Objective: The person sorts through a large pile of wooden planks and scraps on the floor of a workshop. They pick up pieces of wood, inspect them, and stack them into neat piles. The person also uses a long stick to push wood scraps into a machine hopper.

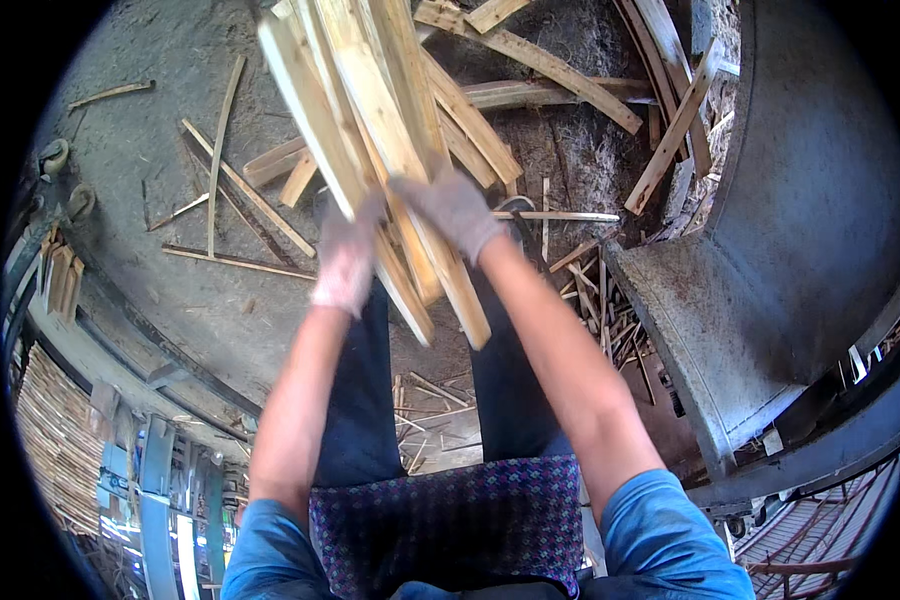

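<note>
Both my hands wear grey work gloves and grip one bundle of pale wooden slats (370, 110) that slants from the upper left down toward my legs. My left hand (348, 258) clasps the bundle's left side. My right hand (454, 212) closes over its right side, a little higher. The slats' lower ends (450, 310) stick out below my hands, above my dark trousers. The upper ends run out of the top of the picture.
Loose slats and splinters (240, 190) litter the dusty ground ahead and a heap of thin offcuts (610, 320) lies to the right. A large grey metal chute or machine housing (800, 230) stands at the right. Stacked thin strips (55, 440) lie at the lower left.
</note>
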A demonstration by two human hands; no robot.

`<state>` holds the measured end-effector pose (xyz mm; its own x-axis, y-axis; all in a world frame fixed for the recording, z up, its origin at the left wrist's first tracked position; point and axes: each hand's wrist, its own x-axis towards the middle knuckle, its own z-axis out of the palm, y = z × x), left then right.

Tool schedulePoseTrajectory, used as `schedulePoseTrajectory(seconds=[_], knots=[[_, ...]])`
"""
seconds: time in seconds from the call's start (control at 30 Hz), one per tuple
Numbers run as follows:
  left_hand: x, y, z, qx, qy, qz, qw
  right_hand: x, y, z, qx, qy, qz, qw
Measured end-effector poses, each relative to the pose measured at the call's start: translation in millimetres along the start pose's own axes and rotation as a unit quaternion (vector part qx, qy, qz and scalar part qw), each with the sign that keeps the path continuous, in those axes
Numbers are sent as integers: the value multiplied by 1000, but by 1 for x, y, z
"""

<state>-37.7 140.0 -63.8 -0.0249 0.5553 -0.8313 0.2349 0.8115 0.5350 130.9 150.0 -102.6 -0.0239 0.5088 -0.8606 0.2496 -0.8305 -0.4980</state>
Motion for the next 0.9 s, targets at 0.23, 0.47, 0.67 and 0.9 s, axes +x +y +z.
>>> schedulePoseTrajectory(seconds=[0.23,0.47,0.67,0.9], knots=[[128,18,-1,3,65,-74,995,84,-13,-76,-280,118,-130,944],[147,-16,12,124,145,-10,981,203,-53,-136,-318,288,-94,898],[148,-25,14,110,180,36,977,253,-57,-131,-73,304,-2,950],[148,-31,3,125,169,12,978,152,21,-164,-230,209,-51,949]])
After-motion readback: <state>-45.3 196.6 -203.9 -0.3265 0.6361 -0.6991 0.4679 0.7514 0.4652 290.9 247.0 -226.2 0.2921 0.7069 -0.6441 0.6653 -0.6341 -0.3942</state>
